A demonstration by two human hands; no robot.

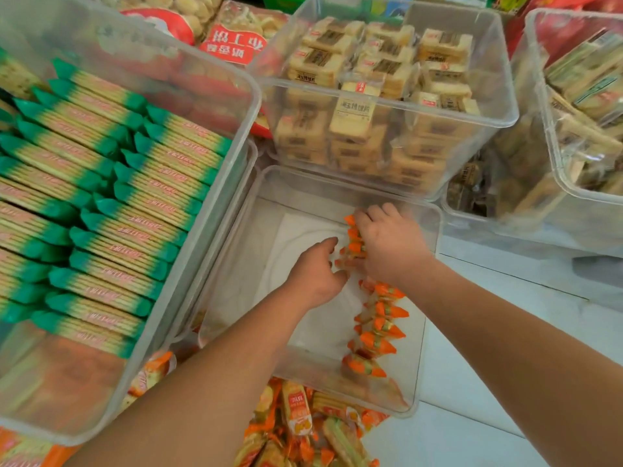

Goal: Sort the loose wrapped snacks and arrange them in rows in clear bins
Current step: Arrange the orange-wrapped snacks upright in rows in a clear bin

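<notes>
Both the left grip [315,274] and right grip [387,246] clamp orange-wrapped snacks [354,247] at 1 o'clock in the clear bin [242,264]; uneven release could topple the row toward 9 o'clock.

Right hand [391,244] grips orange snacks [381,328] in clear bin [296,237]; left hand [313,274] touches them.

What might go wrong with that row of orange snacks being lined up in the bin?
1. The orange snacks stand on edge near the right wall of the clear bin, nothing propping their open side; they may topple when the right hand gripping the far end, and the left hand beside it, pull away.
2. The row looks uneven toward the near end, so later rows may sit crooked.
</notes>
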